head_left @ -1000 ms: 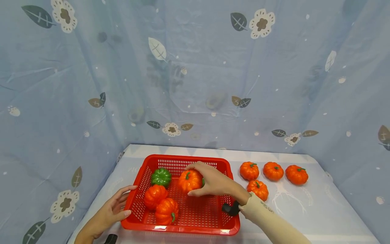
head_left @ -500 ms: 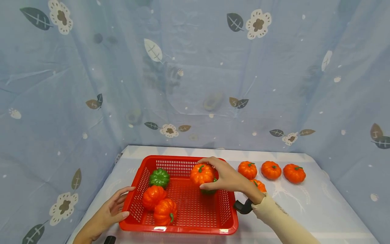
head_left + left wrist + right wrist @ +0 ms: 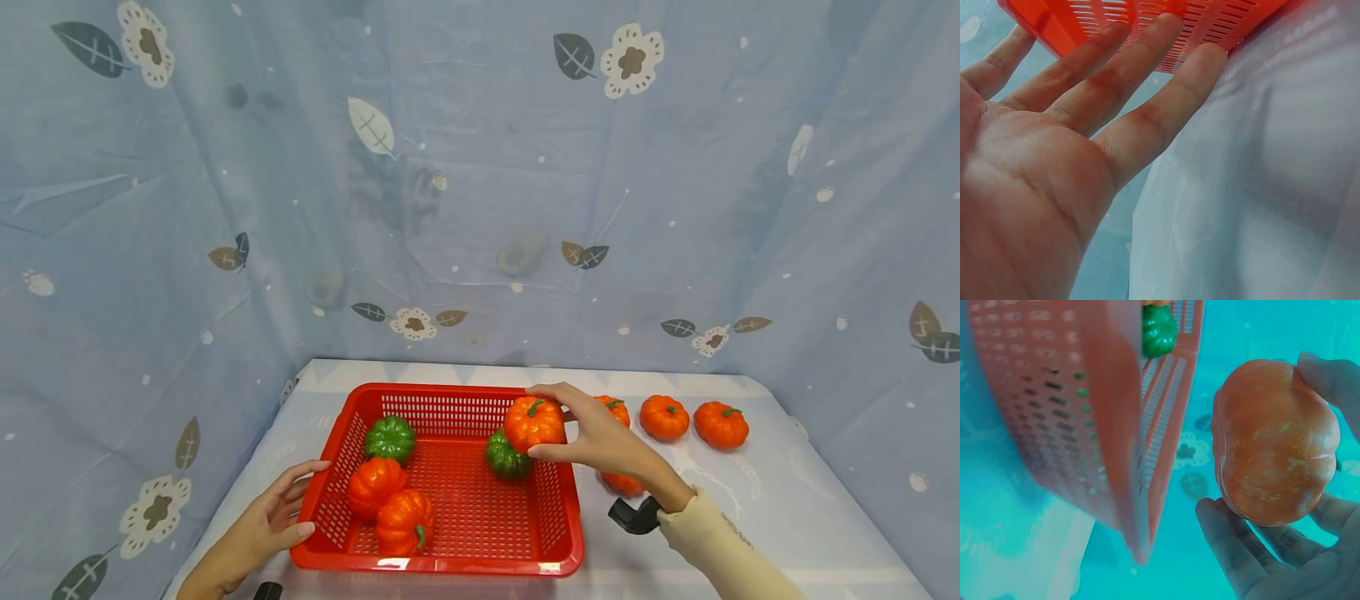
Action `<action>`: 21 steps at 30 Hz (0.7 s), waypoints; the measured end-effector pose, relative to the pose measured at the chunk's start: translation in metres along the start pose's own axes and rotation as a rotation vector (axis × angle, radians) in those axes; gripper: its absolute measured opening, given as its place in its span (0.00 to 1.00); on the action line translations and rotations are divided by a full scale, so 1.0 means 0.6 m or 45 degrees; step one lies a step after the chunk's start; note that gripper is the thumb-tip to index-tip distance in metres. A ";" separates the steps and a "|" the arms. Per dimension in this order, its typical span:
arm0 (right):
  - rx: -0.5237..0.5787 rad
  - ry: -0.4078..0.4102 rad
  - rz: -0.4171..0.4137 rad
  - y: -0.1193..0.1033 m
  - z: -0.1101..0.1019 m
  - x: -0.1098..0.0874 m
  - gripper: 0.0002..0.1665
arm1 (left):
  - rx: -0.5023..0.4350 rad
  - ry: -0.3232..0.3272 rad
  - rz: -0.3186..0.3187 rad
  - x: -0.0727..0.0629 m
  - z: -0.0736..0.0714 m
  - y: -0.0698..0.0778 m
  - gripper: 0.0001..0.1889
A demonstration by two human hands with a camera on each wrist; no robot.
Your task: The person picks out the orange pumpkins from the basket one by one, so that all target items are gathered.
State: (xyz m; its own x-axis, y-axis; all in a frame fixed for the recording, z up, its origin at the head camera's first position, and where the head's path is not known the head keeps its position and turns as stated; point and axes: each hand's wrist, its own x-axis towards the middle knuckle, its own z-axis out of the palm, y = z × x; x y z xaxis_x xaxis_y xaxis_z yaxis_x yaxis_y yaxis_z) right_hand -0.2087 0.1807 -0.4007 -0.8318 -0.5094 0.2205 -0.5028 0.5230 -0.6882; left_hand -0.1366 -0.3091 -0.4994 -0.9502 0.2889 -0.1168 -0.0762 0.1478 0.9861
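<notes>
My right hand [image 3: 600, 435] holds a small orange pumpkin [image 3: 534, 423] between thumb and fingers, above the right side of a red plastic basket [image 3: 450, 565]. In the right wrist view the pumpkin [image 3: 1275, 444] is seen from below, beside the basket wall [image 3: 1116, 425]. My left hand [image 3: 264, 518] is at the basket's left side, fingers extended. Its fingertips [image 3: 1204, 59] meet or nearly meet the slotted wall in the left wrist view. Inside the basket are a green pumpkin [image 3: 390, 439] at the left, another green pumpkin [image 3: 508, 455] at the right, and two orange pumpkins [image 3: 405, 521] at the front left.
Right of the basket, several orange pumpkins [image 3: 664, 417] stand on the cloth-covered table [image 3: 780, 517]; two are partly hidden behind my right hand and wrist. A patterned blue curtain [image 3: 465, 208] encloses the back and sides. Black camera mounts [image 3: 636, 515] sit near both wrists.
My right hand has carried the orange pumpkin rightward from over the basket's middle towards its right rim, uncovering the green pumpkin there. The left hand has stayed at the basket's side.
</notes>
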 end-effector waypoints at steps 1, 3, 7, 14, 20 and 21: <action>-0.004 0.010 0.012 0.003 -0.003 -0.006 0.46 | 0.000 -0.009 0.006 0.001 -0.001 0.000 0.38; -0.012 0.029 0.039 0.008 -0.007 -0.018 0.47 | 0.008 -0.026 0.017 0.001 -0.002 -0.001 0.38; 0.027 0.054 0.082 0.021 -0.013 -0.041 0.48 | 0.026 -0.051 0.031 -0.002 -0.005 -0.001 0.38; 0.033 0.142 0.153 0.044 -0.026 -0.077 0.46 | 0.025 -0.080 0.050 -0.001 -0.009 -0.004 0.38; 0.029 0.217 0.177 0.066 -0.037 -0.108 0.45 | 0.029 -0.089 0.045 0.002 -0.009 -0.006 0.38; 0.023 0.228 0.189 0.069 -0.039 -0.114 0.45 | 0.032 -0.087 0.047 0.003 -0.009 -0.006 0.38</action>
State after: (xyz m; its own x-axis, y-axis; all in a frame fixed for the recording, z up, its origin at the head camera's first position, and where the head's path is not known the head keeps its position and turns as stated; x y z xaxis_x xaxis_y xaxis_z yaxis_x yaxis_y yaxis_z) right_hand -0.1781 0.2531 -0.4284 -0.9256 -0.2976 0.2339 -0.3688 0.5699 -0.7343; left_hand -0.1397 -0.3140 -0.5024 -0.9294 0.3583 -0.0886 -0.0328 0.1590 0.9867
